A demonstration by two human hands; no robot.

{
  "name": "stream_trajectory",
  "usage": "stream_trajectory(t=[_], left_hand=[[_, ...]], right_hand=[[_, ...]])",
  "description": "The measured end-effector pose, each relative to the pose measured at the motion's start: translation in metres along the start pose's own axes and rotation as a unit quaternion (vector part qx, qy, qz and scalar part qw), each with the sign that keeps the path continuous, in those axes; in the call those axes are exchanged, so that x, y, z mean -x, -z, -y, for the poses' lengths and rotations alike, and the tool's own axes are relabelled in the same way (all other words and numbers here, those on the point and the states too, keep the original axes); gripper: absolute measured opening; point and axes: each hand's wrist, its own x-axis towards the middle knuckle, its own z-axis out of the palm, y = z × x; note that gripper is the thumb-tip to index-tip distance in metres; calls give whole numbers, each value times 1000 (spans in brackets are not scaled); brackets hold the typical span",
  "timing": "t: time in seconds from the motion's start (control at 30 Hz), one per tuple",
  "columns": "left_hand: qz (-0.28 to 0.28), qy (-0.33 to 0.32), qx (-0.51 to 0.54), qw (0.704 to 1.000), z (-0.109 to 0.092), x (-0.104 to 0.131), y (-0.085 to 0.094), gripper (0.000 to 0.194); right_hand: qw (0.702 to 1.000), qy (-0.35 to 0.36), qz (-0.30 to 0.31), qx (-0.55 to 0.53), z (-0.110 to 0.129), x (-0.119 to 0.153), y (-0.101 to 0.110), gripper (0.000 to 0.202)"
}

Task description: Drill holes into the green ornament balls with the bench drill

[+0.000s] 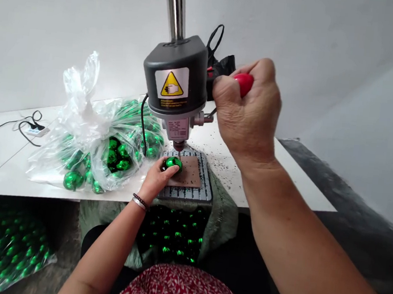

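A shiny green ball [174,163] sits under the drill press [175,77], on a brown board [191,174] laid over the slotted metal base [207,185]. The fingers of my left hand [157,176] are wrapped round the ball from the left, holding it beneath the chuck [179,146]. Whether the drill bit touches the ball I cannot tell. Up beside the machine's head, my right hand [251,110] grips the red knob [243,83] of the feed lever.
A clear plastic bag [87,121] of green balls lies left of the press on the white table [12,160]. Below the edge, a green sack [222,220] holds more balls. Another full bag [0,243] stands lower left. Dark shavings and a power strip [37,130] lie on the table.
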Motion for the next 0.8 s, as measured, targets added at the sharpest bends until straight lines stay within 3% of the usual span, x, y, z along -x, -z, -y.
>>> stream_trajectory(t=[0.3,0.53,0.67,0.8], left_hand=[[-16,-10,-106,994,-5,-5,-4,45],[-11,-89,-240,967,-7,-6,-8,49],[13,-118,-236,964,-7,-6,-7,48],[28,-95,-190,977,-6,-4,-10,50]], right_hand=[[1000,26,5,-4,-4,2,1,21],[999,30,1,-23,-3,1,1,23],[1000,19,1,-22,-3,2,1,23],[999,41,1,-31,-5,4,1,20]])
